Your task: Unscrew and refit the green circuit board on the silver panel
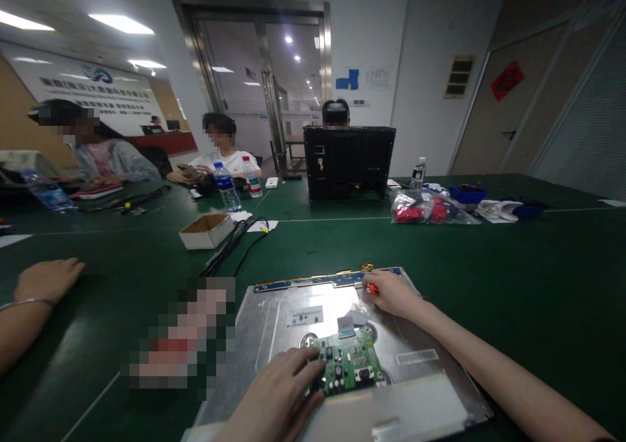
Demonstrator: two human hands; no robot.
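A flat metal display panel (274,338) lies on the table in front of me, back side up. My left hand (296,373) rests at the left edge of a green circuit board (349,360) on the panel, its fingers slightly apart and touching the board. A white ribbon cable (346,326) rises from the board's top edge. Near the panel's far right corner, my right hand (391,293) is closed on a small orange object (373,289), mostly hidden by the fingers. Just beyond it runs a narrow blue circuit strip (303,282) along the far edge.
Another person's hand (49,282) lies on the table at left. Black cables (229,250), an open cardboard box (205,231) and bottles (225,186) stand beyond. A black case (349,163) is at the back; a plastic bag with red items (430,208) lies right.
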